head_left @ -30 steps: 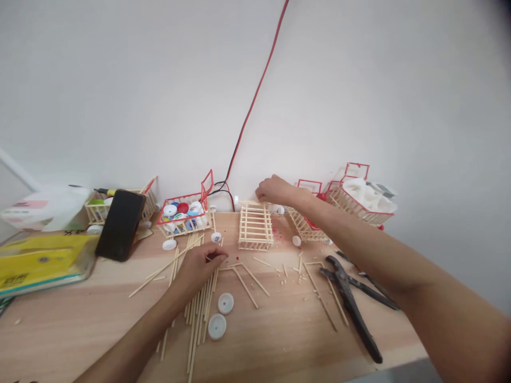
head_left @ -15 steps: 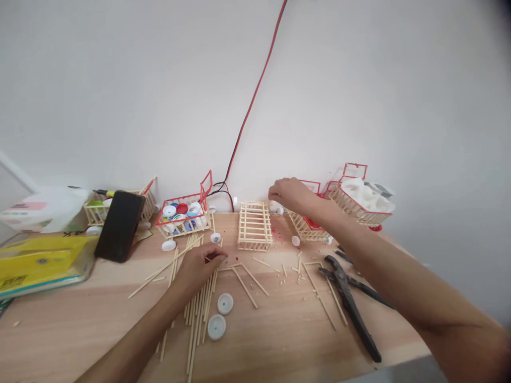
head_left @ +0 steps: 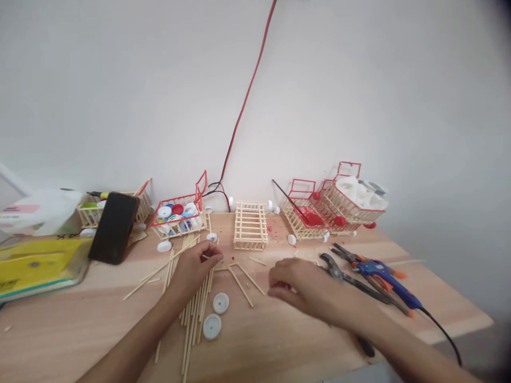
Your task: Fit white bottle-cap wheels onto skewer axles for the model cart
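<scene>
My left hand (head_left: 199, 267) is over the bundle of thin wooden sticks (head_left: 191, 324), thumb and fingers pinched together. Whatever sits between those fingertips is too small to make out. To its right lies a piece of glued sticks (head_left: 241, 284) with two long legs. My right hand (head_left: 297, 284) hovers above the table in front of the pliers, its fingers loosely curled with a gap to the thumb and nothing visible in them. Against the wall stands a small stick-built cart (head_left: 250, 226) with white caps at its back corners. Two white bottle caps (head_left: 216, 315) lie near my left forearm.
Finished carts with red rims stand along the wall, one holding bottle caps (head_left: 178, 210), another red material (head_left: 311, 217) and a dark rod. A phone (head_left: 114, 229) leans at left beside a yellow pack (head_left: 35, 266). Pliers (head_left: 355, 284) and a corded blue tool (head_left: 385, 276) lie right.
My right hand has come back from beside the stick-built cart's rear wheel, down towards the front of the table. My left hand stays nearly still. The view has turned slightly right, showing the blue tool.
</scene>
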`<move>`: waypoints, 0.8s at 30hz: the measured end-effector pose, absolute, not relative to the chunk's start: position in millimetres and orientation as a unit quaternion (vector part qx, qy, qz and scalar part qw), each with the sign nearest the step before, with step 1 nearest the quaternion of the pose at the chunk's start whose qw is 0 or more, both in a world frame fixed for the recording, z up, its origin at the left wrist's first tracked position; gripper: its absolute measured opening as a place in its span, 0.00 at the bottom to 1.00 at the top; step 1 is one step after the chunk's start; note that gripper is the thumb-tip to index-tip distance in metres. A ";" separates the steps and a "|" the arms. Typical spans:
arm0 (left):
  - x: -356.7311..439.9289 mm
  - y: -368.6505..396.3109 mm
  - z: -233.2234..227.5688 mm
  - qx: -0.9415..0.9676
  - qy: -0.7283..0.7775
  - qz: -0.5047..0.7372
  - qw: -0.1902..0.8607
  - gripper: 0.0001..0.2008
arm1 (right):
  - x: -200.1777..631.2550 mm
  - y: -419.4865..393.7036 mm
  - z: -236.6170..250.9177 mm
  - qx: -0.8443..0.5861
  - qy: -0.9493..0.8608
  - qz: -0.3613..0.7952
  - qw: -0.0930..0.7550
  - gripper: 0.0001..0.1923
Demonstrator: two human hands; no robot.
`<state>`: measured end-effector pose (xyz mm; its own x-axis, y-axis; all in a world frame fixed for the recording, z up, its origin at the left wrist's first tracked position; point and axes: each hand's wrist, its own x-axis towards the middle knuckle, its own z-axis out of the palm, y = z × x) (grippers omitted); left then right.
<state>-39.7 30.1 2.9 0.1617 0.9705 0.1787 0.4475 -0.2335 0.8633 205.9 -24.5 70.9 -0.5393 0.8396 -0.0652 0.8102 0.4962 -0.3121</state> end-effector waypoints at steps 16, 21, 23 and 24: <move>-25.8 13.2 5.2 0.709 0.460 0.390 0.367 0.17 | 138.5 -19.2 9.2 -0.474 -0.783 0.257 0.311 0.06; -22.2 6.9 4.7 0.731 0.467 0.373 0.330 0.22 | 141.7 -21.3 1.3 -0.439 -0.804 0.240 0.320 0.12; -20.0 5.3 4.2 0.736 0.468 0.371 0.318 0.22 | 142.1 -22.5 1.0 -0.426 -0.814 0.235 0.318 0.11; -18.9 4.9 3.9 0.738 0.463 0.373 0.318 0.20 | 142.0 -23.0 1.2 -0.423 -0.817 0.233 0.317 0.10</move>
